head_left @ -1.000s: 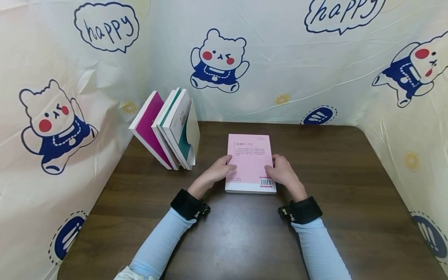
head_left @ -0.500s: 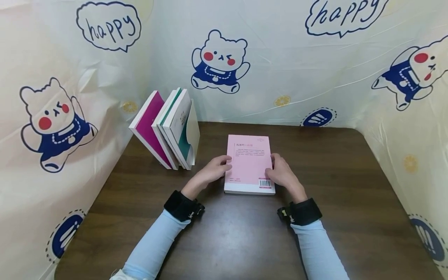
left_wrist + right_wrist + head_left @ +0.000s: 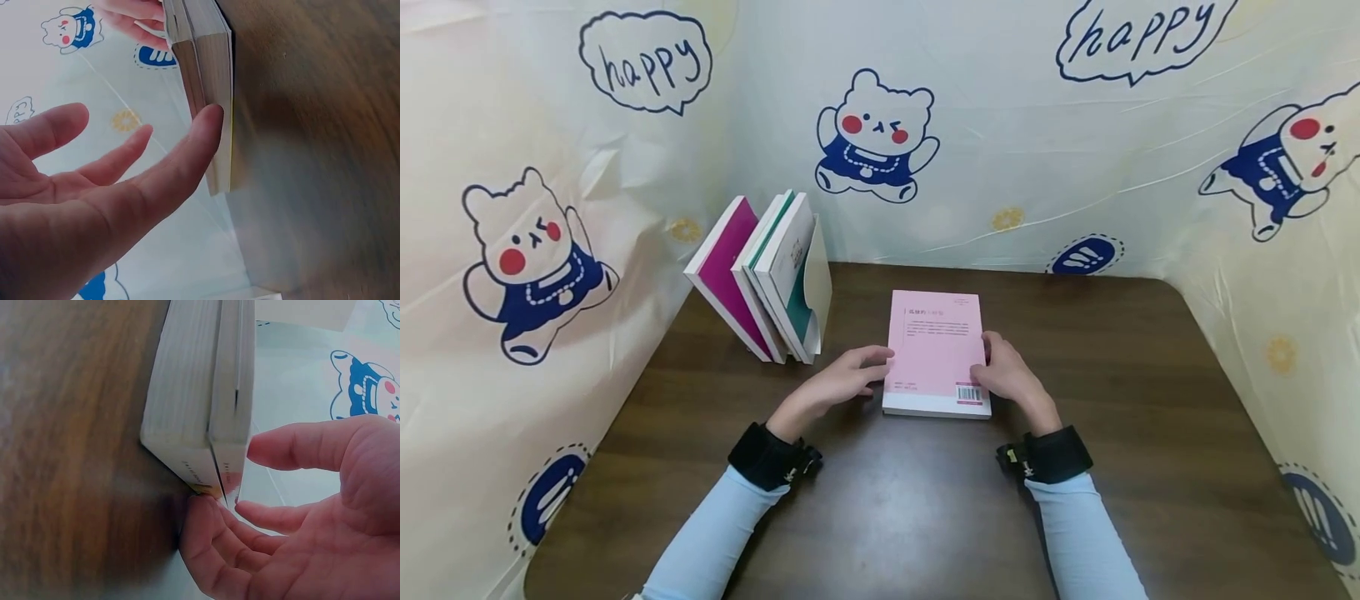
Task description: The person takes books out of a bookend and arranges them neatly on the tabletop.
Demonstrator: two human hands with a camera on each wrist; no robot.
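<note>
A pink book point(image 3: 934, 350) lies back cover up near the middle of the table. Beneath it, a thicker book point(image 3: 178, 394) shows in the right wrist view, so the two form a stack. My right hand point(image 3: 1011, 375) holds the stack's right side, thumb on the pink cover and curled fingers low against the spines point(image 3: 215, 469). At the opposite side is my left hand point(image 3: 842, 379), fingers loosely extended and holding nothing. In the left wrist view its foremost finger point(image 3: 209, 125) overlaps the page edges, with the thumb spread away.
Several books point(image 3: 775, 279) stand leaning in a white holder point(image 3: 818, 283) at the table's back left. Printed sheeting point(image 3: 970, 167) hangs behind and along both sides of the brown table point(image 3: 1150, 417).
My left hand has let go of the stack's left edge, its thumb coming off the pink cover, and the wrist has drawn left. The right hand keeps its hold; the stack has barely moved.
</note>
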